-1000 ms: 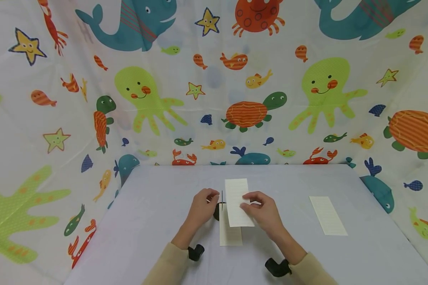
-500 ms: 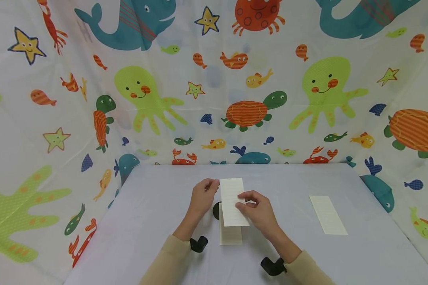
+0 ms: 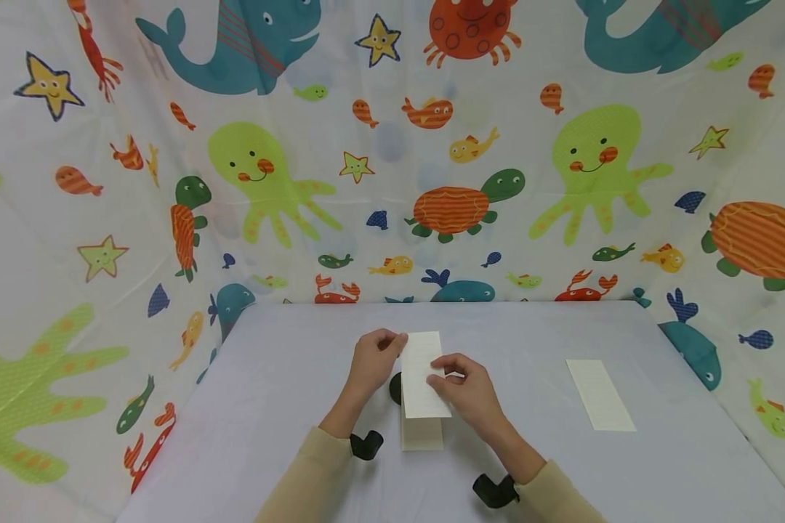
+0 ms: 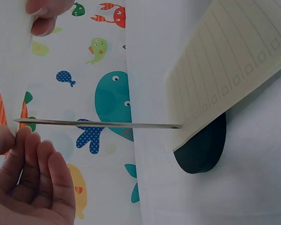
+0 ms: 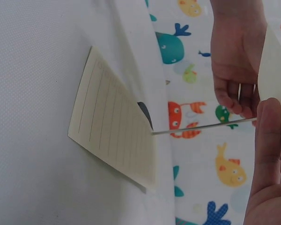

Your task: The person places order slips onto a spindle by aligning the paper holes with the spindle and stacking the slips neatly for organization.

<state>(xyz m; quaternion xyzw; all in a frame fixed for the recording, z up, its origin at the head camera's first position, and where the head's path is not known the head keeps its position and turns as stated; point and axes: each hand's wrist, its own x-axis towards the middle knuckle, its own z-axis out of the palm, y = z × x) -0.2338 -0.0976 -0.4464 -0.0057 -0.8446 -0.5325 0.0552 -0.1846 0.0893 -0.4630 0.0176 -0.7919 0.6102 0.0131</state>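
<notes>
Upper sheet (image 3: 421, 381): up by tip of spike (image 4: 98, 123).
R hand (image 3: 469, 391): pinching upper sheet's edge, R of spike.
L hand (image 3: 371, 363): by spike tip; can't tell if gripping.
Lower sheet (image 4: 225, 70): pierced on spike, over blk base (image 4: 203, 152).
3rd sheet (image 3: 600, 396): on tbl (image 3: 288, 349), well R of spike.
</notes>
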